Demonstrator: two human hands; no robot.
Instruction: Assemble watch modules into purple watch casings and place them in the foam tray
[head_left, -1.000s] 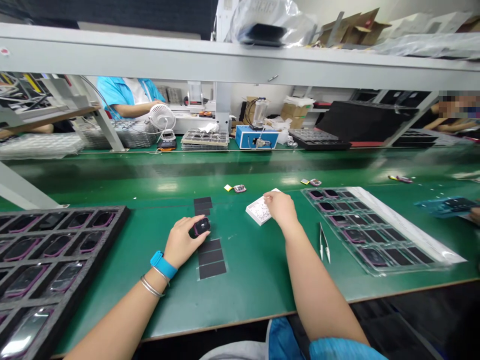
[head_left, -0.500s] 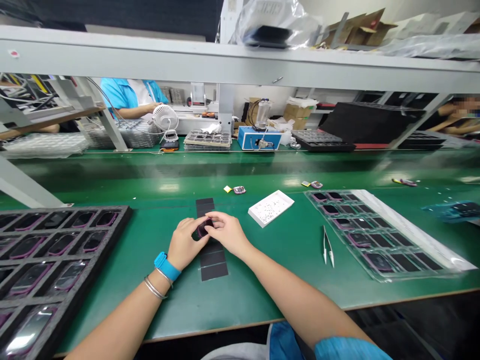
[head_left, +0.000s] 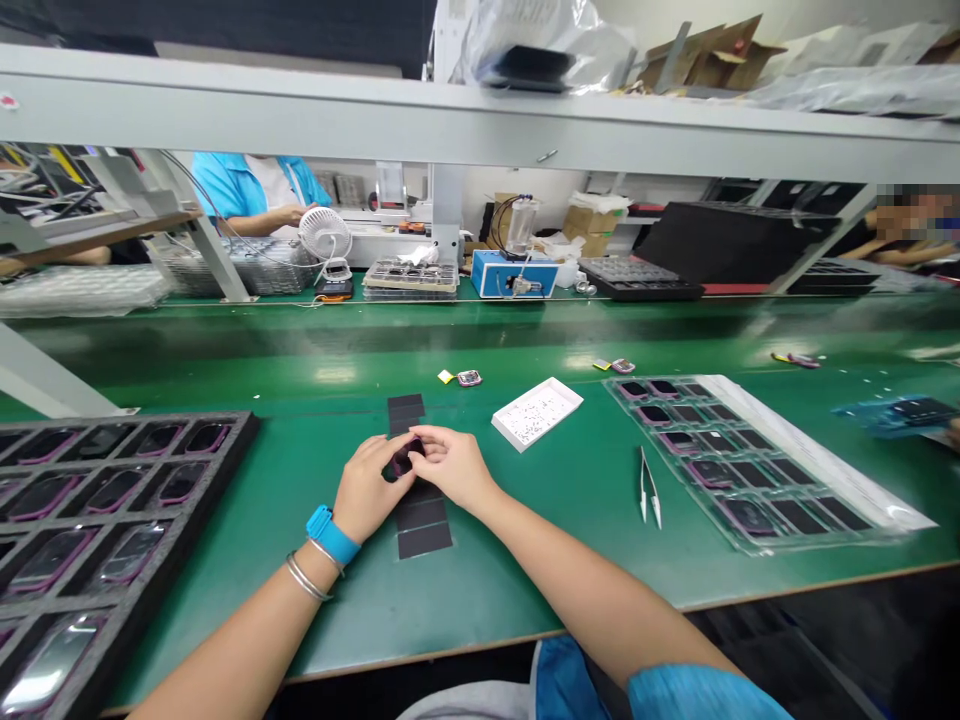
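Observation:
My left hand grips a small dark watch body with a purple rim over a strip of black pads on the green bench. My right hand meets it from the right, fingertips pinched on the top of the same watch body. Whether anything small lies between those fingertips is hidden. A blue band and metal bangles sit on my left wrist.
A black foam tray of watch bodies lies at left. A white dish of tiny parts, tweezers and a clear tray of watch bodies lie at right. Loose watch bodies sit farther back. Other people work beyond the belt.
My right hand left the white dish and came across to the watch body held in my left hand. Over the last half second both hands stay almost still.

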